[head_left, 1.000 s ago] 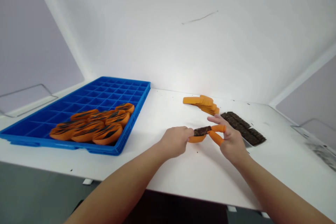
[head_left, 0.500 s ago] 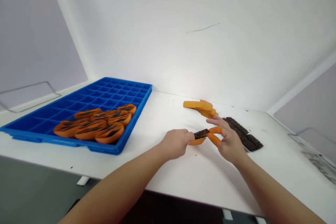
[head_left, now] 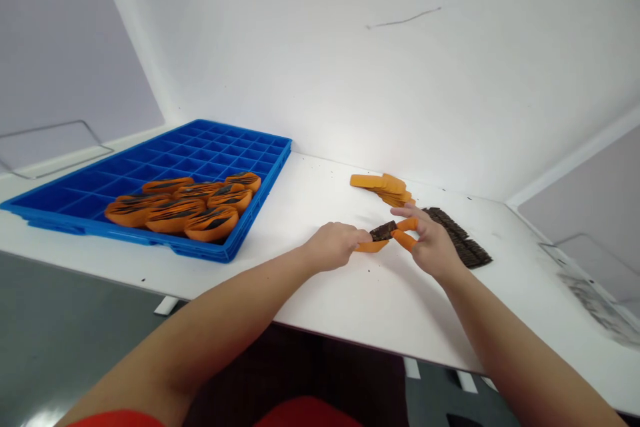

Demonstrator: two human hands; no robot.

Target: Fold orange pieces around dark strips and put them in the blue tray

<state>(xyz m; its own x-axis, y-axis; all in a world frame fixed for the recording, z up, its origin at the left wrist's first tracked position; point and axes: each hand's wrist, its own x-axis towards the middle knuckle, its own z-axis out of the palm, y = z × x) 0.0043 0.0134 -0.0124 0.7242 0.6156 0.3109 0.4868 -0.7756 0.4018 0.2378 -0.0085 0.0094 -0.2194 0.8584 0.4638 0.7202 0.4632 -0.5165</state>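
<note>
My left hand (head_left: 333, 247) is closed, pinching a flat orange paper-like piece (head_left: 371, 247) above the table. On top of it lies a small dark brown slab (head_left: 383, 231), its left end against my left fingers. My right hand (head_left: 434, 248), with orange finger cots on the thumb and forefinger, has these two tips closed at the slab's right end; its other fingers are stretched out. Beyond the hands lies a fanned stack of orange pieces (head_left: 386, 188). Right of my right hand sit rows of dark brown slabs (head_left: 463, 240), partly hidden by the hand.
On the left stands a blue compartment tray (head_left: 257, 207) with several orange bundles (head_left: 175, 212) with dark layers in its near right corner. A white wall (head_left: 320, 67) rises behind the white table (head_left: 320, 307). Wire handles show at both sides; dark crumbs dot the tabletop.
The view has tipped down, so the table and tray appear higher and red clothing shows below. The dark slab is tilted more, its right end raised; both hands keep their hold.
</note>
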